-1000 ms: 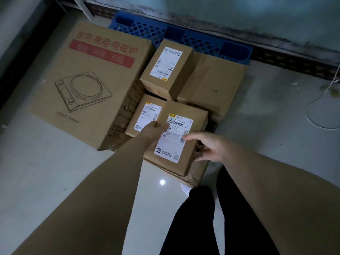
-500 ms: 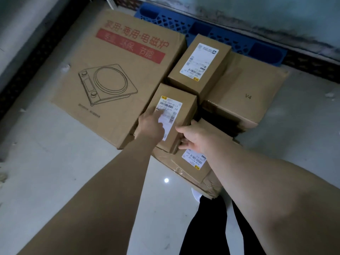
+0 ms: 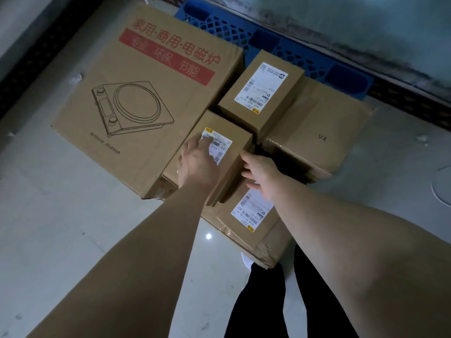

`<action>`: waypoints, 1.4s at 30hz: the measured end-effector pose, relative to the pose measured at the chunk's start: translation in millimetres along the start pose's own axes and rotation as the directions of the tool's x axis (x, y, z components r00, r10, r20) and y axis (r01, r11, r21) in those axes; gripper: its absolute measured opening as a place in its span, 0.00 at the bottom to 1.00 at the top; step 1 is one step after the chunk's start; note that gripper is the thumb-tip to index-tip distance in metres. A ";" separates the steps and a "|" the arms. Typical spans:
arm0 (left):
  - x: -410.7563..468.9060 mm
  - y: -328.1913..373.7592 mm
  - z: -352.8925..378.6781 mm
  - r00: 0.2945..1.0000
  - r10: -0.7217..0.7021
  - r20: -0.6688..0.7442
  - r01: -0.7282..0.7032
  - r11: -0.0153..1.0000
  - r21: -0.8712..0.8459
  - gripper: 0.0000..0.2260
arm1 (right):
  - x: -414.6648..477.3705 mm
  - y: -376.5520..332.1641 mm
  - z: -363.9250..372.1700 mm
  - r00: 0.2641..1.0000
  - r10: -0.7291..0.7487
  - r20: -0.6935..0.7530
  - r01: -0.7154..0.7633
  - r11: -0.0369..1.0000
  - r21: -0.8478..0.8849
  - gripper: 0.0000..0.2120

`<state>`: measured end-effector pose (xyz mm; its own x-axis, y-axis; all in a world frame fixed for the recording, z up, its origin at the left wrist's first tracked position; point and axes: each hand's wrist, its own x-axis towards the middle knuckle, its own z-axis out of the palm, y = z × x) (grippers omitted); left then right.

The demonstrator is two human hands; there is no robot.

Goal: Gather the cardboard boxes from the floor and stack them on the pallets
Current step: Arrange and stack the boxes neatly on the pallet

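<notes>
A small labelled cardboard box lies between the big induction-cooker box and a flat labelled box near my legs. My left hand rests flat on its top, fingers over the label. My right hand touches its right side with straight fingers. Another small labelled box sits behind it, partly on a wide box marked V4. The blue plastic pallet shows behind the boxes, against the wall.
Pale tiled floor spreads to the left and front. A dark skirting and stained wall run behind the pallet. My dark trouser legs stand just in front of the flat box.
The small box went from above the front flat box to a spot beside the big box. My hands stayed on it; the right fingers have loosened from its side.
</notes>
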<state>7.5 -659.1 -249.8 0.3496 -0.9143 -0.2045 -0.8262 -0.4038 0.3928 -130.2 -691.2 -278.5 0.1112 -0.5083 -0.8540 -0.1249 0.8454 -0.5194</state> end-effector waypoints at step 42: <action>5.1 131.3 -8.5 0.967 -0.045 0.250 0.064 0.995 -0.072 0.20 | -15.4 -40.7 -149.2 0.992 -0.106 0.071 0.102 0.993 0.064 0.53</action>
<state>-95.5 -717.1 -191.7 0.2644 -0.8584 -0.4395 -0.7679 -0.4631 0.4426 -273.9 -742.4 -248.7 0.1937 -0.5822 -0.7897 -0.0496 0.7981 -0.6005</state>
